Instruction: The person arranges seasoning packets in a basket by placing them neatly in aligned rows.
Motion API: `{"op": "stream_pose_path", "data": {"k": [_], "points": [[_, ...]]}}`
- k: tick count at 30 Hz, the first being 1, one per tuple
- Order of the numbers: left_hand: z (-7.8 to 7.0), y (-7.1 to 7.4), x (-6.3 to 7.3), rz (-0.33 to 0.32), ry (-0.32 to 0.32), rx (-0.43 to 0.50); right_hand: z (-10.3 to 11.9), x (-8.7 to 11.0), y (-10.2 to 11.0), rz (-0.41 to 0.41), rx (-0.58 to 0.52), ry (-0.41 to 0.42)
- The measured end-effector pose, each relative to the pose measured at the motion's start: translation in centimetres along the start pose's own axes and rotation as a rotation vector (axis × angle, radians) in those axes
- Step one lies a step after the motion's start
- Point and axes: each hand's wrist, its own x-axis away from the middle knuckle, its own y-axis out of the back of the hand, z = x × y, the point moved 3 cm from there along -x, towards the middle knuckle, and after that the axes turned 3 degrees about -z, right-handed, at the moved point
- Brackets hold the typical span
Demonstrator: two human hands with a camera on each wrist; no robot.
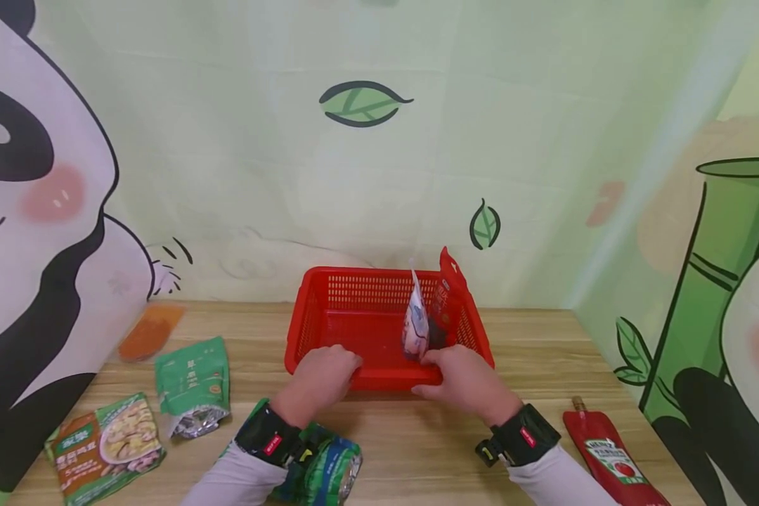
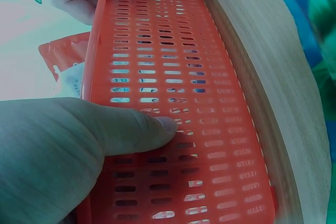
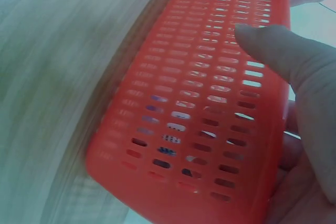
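Note:
A red plastic basket (image 1: 386,380) with slotted walls rests on the wooden table, close to the backdrop. My left hand (image 1: 325,378) grips its front rim left of the middle, the thumb lying on the outer wall in the left wrist view. Farther right, my right hand (image 1: 466,379) holds the same rim, with its thumb (image 3: 262,43) on the outside and fingers partly hidden behind the wall. Inside the basket's right side stand a white and pink bag (image 1: 415,327) and a taller red pouch (image 1: 449,299), side by side.
Left on the table are a green pouch (image 1: 192,379), a noodle-picture food packet (image 1: 115,446) and an orange-brown flat item (image 1: 152,332). A green and blue packet (image 1: 335,469) lies partly under my left wrist. At right lies a red Heinz ketchup pouch (image 1: 610,450). A printed cloth backdrop (image 1: 259,176) rises behind.

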Motion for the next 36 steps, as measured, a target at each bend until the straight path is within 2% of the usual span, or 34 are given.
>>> {"op": "stream_pose_path", "data": {"k": [7,12,19,23,27,30,36], "points": [[0.1,0.1,0.3,0.014,0.017,0.001,-0.4,-0.1,-0.9,-0.005,0.039,-0.025],[0.2,0.2,0.4,0.03,0.033,-0.004,-0.2,-0.4,-1.2,-0.046,0.104,0.018],[0.2,0.5,0.9,-0.019,0.012,-0.018,-0.2,-0.6,-1.2,-0.08,0.169,0.009],[0.4,0.5,1.7,-0.081,-0.018,-0.01,-0.3,-0.6,-1.3,-0.079,0.181,0.014],[0.7,0.7,3.0,-0.197,-0.096,0.007,-0.4,-0.5,-1.4,-0.083,0.178,0.021],[1.0,1.0,4.2,-0.285,-0.137,0.055,-0.4,-0.5,-1.4,-0.086,0.17,0.025],[1.1,1.6,6.9,-0.425,-0.136,0.143,-0.5,-0.5,-1.5,-0.109,0.196,0.049]]}}
